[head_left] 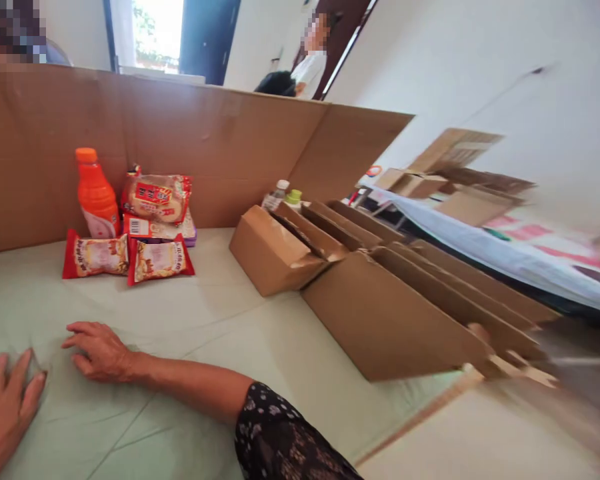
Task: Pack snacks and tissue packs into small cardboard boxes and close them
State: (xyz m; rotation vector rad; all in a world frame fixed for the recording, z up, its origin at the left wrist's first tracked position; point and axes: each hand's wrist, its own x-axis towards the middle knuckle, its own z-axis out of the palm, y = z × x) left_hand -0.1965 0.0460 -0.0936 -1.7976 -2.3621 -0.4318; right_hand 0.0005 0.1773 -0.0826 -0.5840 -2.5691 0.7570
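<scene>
One worktop [230, 310], draped in pale green cloth, fills most of my view, with a tall cardboard panel [220, 147] standing behind it from ten o'clock round to one. The large divided cardboard box [390, 320] sprawls towards four o'clock; its slots face up, but the walls hide what lies deeper, so I cannot tell whether anything is in them. The smaller cardboard box [267, 247] sits near the centre, at the big one's far corner, its inside just as hidden from me.

My left hand [0, 410] is at eight o'clock, palm down, fingers spread wide; my right hand [100, 353] is just beside it, fingers loosely bent with a gap to the thumb. I see nothing in either, so I judge that no item is being handled.

Beyond them, around nine to ten o'clock, the goods are grouped outside both boxes — none put away, as far as shows. The orange bottle [97, 197] stands upright; beside it a red-and-clear bag [157, 200] rests above a flat pack with a barcode [150, 229]. Two red-ended packets [163, 259] lie nearest me. Smallest in view, near twelve o'clock: a white-capped bottle [275, 196] and a green-capped bottle [294, 197] — in the smaller box or behind it, I cannot tell.
</scene>
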